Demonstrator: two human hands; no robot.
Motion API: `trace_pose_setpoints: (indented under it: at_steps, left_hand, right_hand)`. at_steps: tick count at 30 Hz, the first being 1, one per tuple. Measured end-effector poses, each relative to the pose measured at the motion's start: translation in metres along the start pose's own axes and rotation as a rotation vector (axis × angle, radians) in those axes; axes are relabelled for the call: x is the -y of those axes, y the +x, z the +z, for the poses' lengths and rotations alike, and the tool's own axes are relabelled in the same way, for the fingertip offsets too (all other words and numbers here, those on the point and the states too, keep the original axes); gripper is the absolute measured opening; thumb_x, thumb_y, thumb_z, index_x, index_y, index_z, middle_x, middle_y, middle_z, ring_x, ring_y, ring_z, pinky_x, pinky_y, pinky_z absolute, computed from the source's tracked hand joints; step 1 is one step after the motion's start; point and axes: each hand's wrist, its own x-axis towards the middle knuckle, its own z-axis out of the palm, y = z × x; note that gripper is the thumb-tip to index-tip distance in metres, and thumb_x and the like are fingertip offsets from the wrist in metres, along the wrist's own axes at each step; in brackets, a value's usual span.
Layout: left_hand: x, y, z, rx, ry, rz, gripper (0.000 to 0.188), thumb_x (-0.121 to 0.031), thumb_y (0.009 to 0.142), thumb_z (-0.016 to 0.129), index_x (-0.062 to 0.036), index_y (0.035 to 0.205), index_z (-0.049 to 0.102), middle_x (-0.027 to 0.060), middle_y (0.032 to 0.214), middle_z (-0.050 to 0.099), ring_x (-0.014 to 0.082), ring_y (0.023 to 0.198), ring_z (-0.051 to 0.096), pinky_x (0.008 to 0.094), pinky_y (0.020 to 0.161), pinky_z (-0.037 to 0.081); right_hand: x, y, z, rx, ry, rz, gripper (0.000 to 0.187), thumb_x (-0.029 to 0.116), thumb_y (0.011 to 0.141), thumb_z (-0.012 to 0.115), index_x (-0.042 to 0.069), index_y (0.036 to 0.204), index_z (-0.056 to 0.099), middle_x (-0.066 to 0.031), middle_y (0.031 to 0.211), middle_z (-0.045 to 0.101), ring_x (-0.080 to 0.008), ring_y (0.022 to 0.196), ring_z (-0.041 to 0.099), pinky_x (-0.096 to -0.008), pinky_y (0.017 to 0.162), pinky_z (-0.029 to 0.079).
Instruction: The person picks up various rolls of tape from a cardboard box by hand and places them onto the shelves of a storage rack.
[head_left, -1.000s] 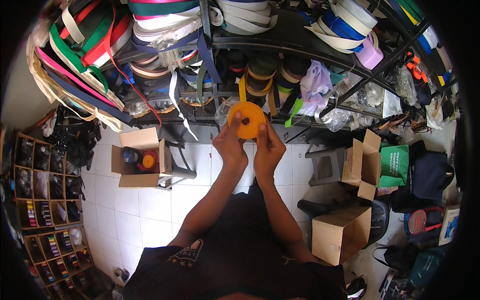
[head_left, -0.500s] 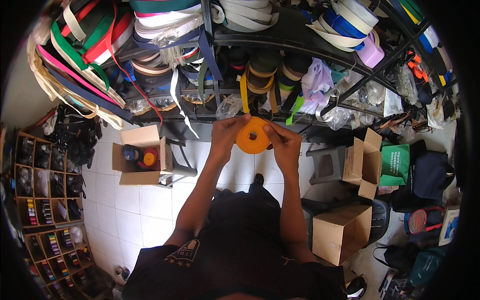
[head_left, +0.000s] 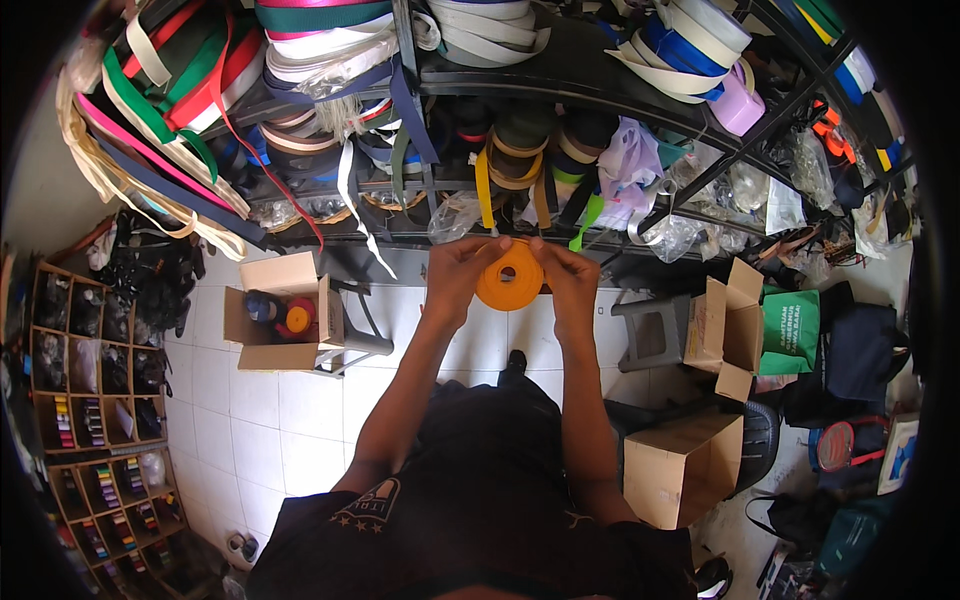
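Observation:
A flat roll of orange webbing tape [head_left: 508, 298], wound round a small hollow core, is held up in front of me at the height of the lower shelf. My left hand [head_left: 457, 278] grips its left rim, thumb on the face near the top. On the opposite rim, my right hand [head_left: 572, 288] pinches the roll with its thumb close to the upper edge. Fingers behind the roll are hidden. Both forearms reach forward from below.
Ahead stands a black metal shelf rack [head_left: 520, 82] with webbing rolls and hanging strips. An open cardboard box [head_left: 283, 357] with rolls sits on a stool at left. Further boxes [head_left: 655, 470] and a grey stool [head_left: 650, 333] are at right. A thread rack [head_left: 85, 455] lines the left.
The right thumb has shifted up and left along the roll toward its top edge. The roll stays in both hands, barely moved.

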Motion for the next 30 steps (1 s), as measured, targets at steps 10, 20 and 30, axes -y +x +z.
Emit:
trace_pose_setpoints:
  at_steps: [10,20,30]
  left_hand:
    - [0.001,-0.001,0.01,-0.006,-0.071,-0.013,0.028,-0.015,0.087,0.072,0.0077,0.103,0.07,0.0111,0.087,0.072,0.0131,0.073,0.067,0.0228,0.068,0.053]
    - [0.015,0.004,0.017,-0.196,-0.209,-0.028,0.034,-0.017,0.083,0.078,0.0104,0.102,0.069,0.0128,0.088,0.071,0.0128,0.075,0.065,0.0236,0.07,0.053]
    - [0.007,0.002,0.015,-0.256,-0.259,0.006,0.032,-0.017,0.084,0.077,0.0099,0.101,0.069,0.0108,0.088,0.071,0.0118,0.076,0.064,0.0229,0.072,0.051]
  right_hand:
    - [0.01,0.001,-0.009,0.002,0.044,0.095,0.026,0.015,0.087,0.069,-0.006,0.103,0.071,-0.0113,0.092,0.071,-0.0144,0.078,0.068,-0.0243,0.068,0.054]
    - [-0.007,-0.012,0.011,-0.17,0.077,-0.073,0.031,0.022,0.091,0.068,-0.002,0.111,0.069,-0.0081,0.097,0.07,-0.0126,0.084,0.066,-0.0246,0.069,0.056]
    - [-0.003,-0.006,-0.013,0.005,-0.179,-0.145,0.031,0.023,0.096,0.061,0.0,0.116,0.067,-0.0072,0.1,0.069,-0.0109,0.084,0.063,-0.0232,0.074,0.051]
